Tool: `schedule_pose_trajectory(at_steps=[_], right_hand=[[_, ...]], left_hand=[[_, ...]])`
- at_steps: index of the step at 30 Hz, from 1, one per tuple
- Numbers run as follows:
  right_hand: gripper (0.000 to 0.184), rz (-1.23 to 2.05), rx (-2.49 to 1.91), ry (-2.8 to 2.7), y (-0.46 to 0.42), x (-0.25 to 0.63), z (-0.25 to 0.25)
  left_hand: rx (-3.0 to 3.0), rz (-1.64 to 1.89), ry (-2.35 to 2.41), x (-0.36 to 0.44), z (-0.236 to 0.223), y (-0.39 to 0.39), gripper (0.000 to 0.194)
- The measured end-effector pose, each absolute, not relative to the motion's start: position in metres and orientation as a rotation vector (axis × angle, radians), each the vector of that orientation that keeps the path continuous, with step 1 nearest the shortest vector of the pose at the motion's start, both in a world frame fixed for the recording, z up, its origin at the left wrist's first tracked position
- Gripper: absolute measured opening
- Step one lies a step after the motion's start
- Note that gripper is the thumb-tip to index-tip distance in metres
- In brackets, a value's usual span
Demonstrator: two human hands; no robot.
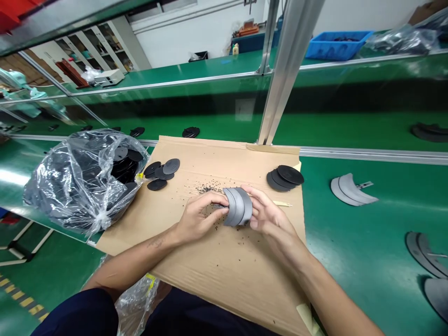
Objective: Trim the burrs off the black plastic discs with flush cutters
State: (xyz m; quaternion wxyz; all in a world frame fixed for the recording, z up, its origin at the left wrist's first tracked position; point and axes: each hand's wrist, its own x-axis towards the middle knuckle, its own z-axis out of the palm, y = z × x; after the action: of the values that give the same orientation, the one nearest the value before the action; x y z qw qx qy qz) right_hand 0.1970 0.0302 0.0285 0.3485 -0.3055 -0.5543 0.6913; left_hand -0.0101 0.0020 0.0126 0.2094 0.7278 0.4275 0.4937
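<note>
Over the cardboard sheet (259, 270), a curved grey plastic part (238, 206) with ridges along its face is held up between my two hands. My left hand (203, 215) pinches its left edge between thumb and fingers, and a dark sliver shows under those fingers. On the right edge, the fingers and thumb of my right hand (269, 215) are closed round the part. Small black bits (209, 189) lie scattered behind and below it. A stack of black discs (284, 178) stands beyond my right hand, and several loose black discs (164, 173) lie beyond my left.
A clear plastic bag (80, 182) full of black discs sits at the left. Several curved grey parts (352, 189) rest on the green table (350, 261) at the right. An aluminium post (289, 70) rises behind the cardboard. Farther back is a blue bin (338, 45).
</note>
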Motion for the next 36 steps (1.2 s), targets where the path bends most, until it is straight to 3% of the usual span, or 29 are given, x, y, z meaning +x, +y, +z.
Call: schedule_pose_trajectory(at_steps=[4,12,19,22,27,32,36], right_hand=[[0.043,1.810,-0.881,-1.304,0.033,0.195,0.027],[0.038,1.803,-0.908,-1.201,0.034,0.193,0.023],[0.032,1.671,-0.978,-1.209,0.035,0.191,0.023],[0.033,1.637,-0.981,-1.202,0.032,0.190,0.024],[0.035,1.602,-0.974,-1.222,0.026,0.188,0.026],[0.033,1.581,-0.983,-1.243,0.028,0.189,0.024],[0.032,1.587,-0.992,-1.258,0.028,0.190,0.021]], left_hand=[[2.021,1.402,1.156,-0.010,0.011,0.001,0.012],[2.177,1.391,1.140,-0.011,0.011,0.003,0.031],[2.765,1.489,1.151,-0.017,0.012,0.005,0.019],[2.589,1.487,1.164,-0.015,0.010,0.004,0.019],[1.790,1.601,1.194,-0.003,0.000,-0.001,0.016],[1.394,1.337,1.135,0.003,-0.003,0.000,0.046],[1.347,1.221,1.125,0.001,-0.002,0.003,0.050]])
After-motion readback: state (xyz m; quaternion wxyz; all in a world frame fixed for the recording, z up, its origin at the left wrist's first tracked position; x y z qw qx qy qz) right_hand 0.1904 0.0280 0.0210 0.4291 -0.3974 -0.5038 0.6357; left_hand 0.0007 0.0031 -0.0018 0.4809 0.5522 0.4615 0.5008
